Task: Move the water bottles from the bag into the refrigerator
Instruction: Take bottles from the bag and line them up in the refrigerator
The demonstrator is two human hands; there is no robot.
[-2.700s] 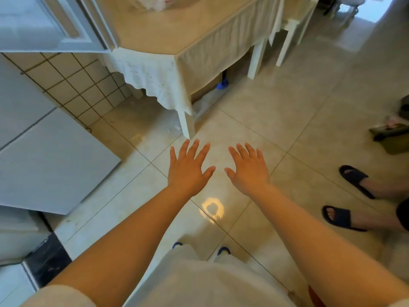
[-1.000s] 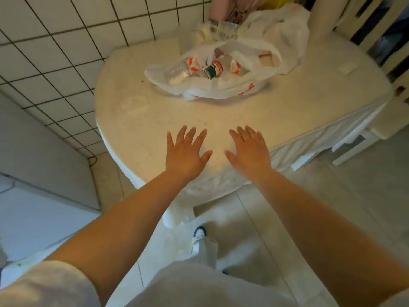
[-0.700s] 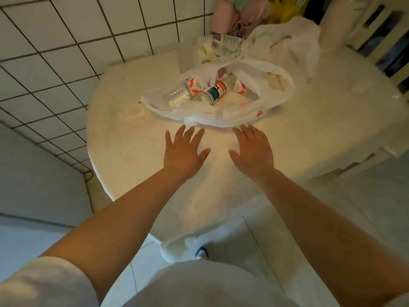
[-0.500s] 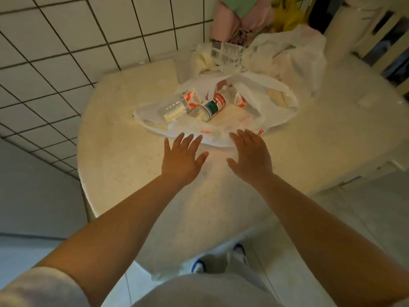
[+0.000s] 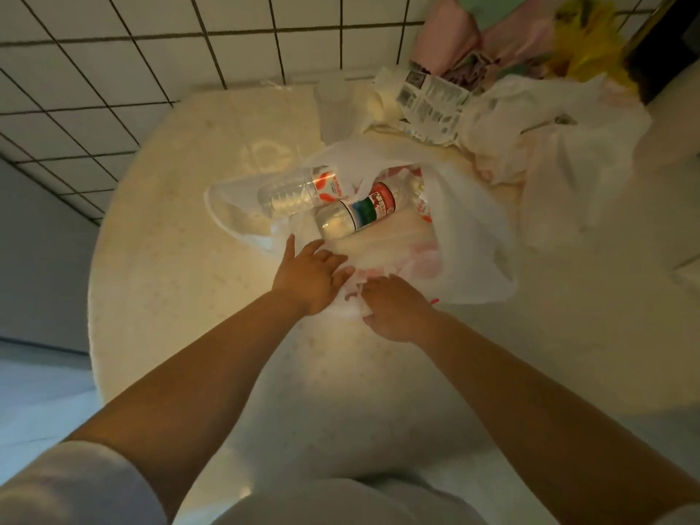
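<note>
A white plastic bag (image 5: 469, 236) lies open on the round cream table (image 5: 182, 282). Two clear water bottles lie on their sides in it: one with a red and white label (image 5: 299, 193) on the left, one with a green, white and red label (image 5: 356, 216) beside it. My left hand (image 5: 308, 276) rests on the bag's near edge with its fingers stretched toward the bottles. My right hand (image 5: 392, 306) pinches the bag's near rim, its fingers curled into the plastic. Neither hand touches a bottle.
A second crumpled white bag (image 5: 560, 145) and a clear package with printed labels (image 5: 432, 98) lie at the back of the table. Pink and yellow cloths (image 5: 492, 36) sit behind them. A tiled wall (image 5: 113, 62) stands to the left.
Both hands have moved forward from the bare tabletop onto the bag's near edge. The right hand has closed on the plastic. The view has come closer to the table.
</note>
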